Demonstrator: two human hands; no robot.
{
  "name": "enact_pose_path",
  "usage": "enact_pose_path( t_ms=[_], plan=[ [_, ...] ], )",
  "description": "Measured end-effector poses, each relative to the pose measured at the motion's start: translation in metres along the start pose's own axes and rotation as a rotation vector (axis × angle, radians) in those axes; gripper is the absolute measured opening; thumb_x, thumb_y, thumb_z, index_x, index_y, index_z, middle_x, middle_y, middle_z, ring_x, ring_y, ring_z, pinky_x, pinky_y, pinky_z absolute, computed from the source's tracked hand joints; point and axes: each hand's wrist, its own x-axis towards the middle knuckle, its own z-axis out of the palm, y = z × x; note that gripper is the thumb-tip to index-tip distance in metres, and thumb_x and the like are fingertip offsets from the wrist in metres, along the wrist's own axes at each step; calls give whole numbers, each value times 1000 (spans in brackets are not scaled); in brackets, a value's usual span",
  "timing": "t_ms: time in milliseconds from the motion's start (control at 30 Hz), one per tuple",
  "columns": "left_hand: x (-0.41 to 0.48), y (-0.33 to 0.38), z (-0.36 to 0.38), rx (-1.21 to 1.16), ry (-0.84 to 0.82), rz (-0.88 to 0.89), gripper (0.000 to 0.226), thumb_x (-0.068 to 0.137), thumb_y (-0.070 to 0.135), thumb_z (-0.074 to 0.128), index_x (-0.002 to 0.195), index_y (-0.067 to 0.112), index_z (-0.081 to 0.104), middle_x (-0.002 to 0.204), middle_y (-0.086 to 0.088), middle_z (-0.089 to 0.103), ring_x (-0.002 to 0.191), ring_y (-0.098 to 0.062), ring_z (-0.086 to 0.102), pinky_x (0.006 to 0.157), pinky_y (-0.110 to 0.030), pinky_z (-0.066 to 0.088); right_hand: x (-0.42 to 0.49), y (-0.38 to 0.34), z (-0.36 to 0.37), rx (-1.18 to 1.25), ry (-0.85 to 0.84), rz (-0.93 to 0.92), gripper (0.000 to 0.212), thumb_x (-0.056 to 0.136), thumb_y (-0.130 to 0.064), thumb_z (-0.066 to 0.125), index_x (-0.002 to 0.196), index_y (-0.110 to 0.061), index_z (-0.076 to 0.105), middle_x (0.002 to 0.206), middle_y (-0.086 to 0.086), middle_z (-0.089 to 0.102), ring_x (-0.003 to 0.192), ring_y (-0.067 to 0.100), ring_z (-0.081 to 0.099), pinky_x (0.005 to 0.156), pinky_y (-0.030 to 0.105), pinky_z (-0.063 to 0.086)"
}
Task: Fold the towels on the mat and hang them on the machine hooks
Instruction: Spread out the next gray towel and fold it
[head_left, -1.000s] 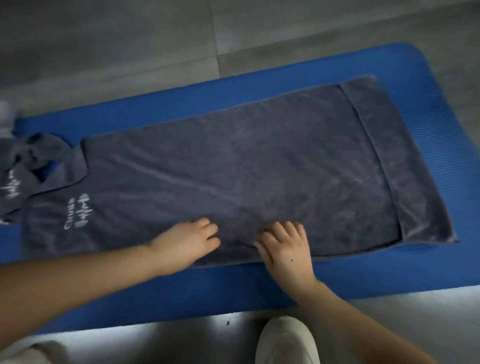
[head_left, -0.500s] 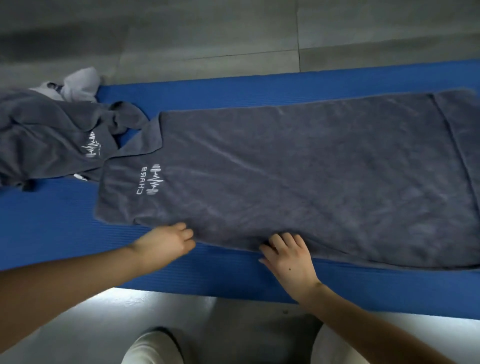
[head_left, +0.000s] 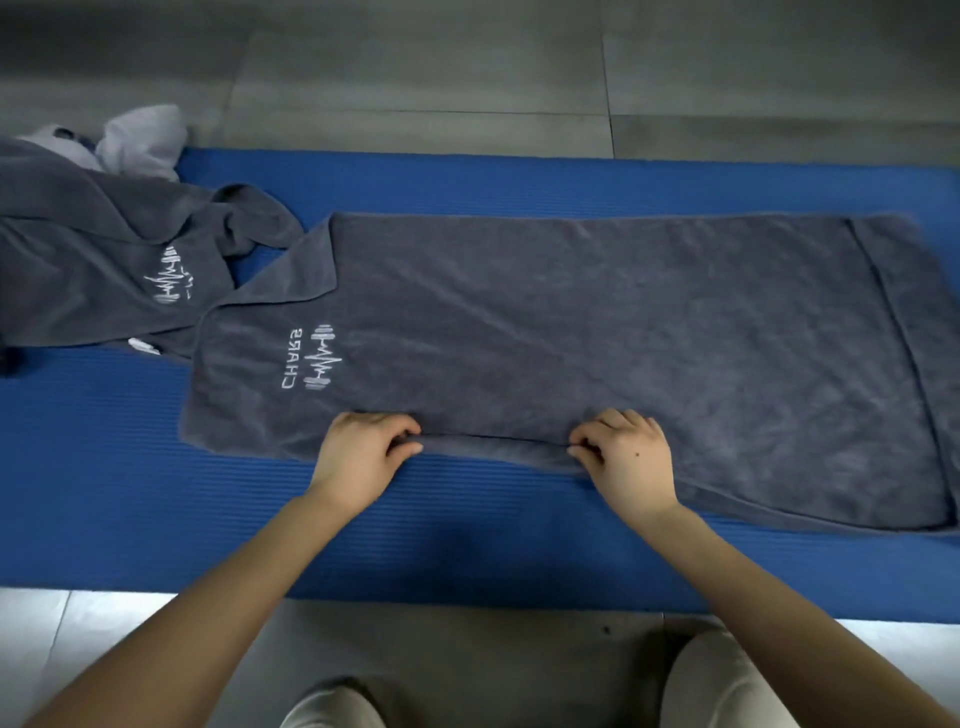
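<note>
At the bottom edge, two knees (head_left: 727, 686) in pale trousers sit over grey floor (head_left: 467, 654), just short of the blue mat (head_left: 467, 545). Both forearms reach across the mat's bare near strip. The left hand (head_left: 358, 457) and right hand (head_left: 631, 460) each pinch the near edge of the towel (head_left: 597, 332), thumb under and fingers curled over. Between them the hem is raised in a small roll.

The grey towel lies spread flat lengthwise on the mat. A white logo (head_left: 317, 356) sits near its left end. Its far left corner is turned over, and a seam or fold line crosses its right end.

Farther left, a second towel (head_left: 104, 260) lies crumpled, partly on the mat and touching the first. A pale cloth (head_left: 140, 137) is bunched just behind it, with tiled floor beyond.
</note>
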Motion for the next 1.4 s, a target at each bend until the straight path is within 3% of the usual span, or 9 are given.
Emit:
enact_pose_path(
  t_ms=[133,467,567,633,833,967,1100,1233,1400],
  plan=[
    [10,0,-4,53,38,-41,26,60,19,87,70,14,64,59,3,64,51,-20,60,62,-29,45,-15,1,2,-22,10,-205,25,87,-33,53,73,-22,71,71,-6,64,64,20,56,62,30,35],
    [9,7,17,326,218,67,7,71,9,79,69,12,73,63,-1,61,58,-23,55,73,-33,34,-19,4,4,-96,16,-518,27,84,-39,62,103,-20,67,89,-1,66,72,20,59,70,33,36],
    [3,9,17,386,123,82,34,86,35,55,89,7,73,76,-7,63,71,-25,59,80,-38,43,-12,-1,6,-59,-13,-374,21,84,-29,55,91,-19,72,79,-3,66,65,21,60,69,30,33],
    [0,7,12,412,35,96,51,78,50,62,100,4,70,85,-9,63,79,-27,61,84,-42,48,-4,-3,2,66,-47,-167,22,82,-30,58,91,-16,72,74,-5,70,64,18,63,71,27,36],
    [25,-9,-3,329,-10,229,33,60,21,86,87,10,69,72,-4,66,63,-26,62,79,-32,34,18,-11,-25,284,-465,259,22,79,-35,73,98,-24,73,94,-10,71,91,9,63,97,36,42],
    [22,-14,-14,332,-62,409,8,75,18,73,79,12,69,63,-1,63,55,-22,61,82,-29,34,19,-13,-38,293,-522,201,16,78,-40,72,88,-28,75,88,-14,71,85,6,62,93,34,44],
    [2,-16,-34,250,-176,417,29,82,34,43,78,17,68,65,7,66,59,-17,63,81,-27,34,12,-19,-43,195,-529,59,17,87,-39,62,87,-28,74,85,-13,71,80,6,60,93,26,32],
    [-14,-14,-40,305,-136,375,7,78,29,65,80,23,69,71,9,64,68,-17,59,83,-29,32,-4,-25,-39,171,-544,-56,23,94,-36,52,91,-26,71,76,-7,68,73,11,57,87,22,25],
    [-27,11,-17,461,-182,230,53,71,66,48,79,18,69,76,0,60,76,-24,56,92,-41,34,-10,-27,-42,353,-535,51,18,92,-29,57,84,-24,72,74,-12,68,69,6,59,75,23,38]
  ],
)
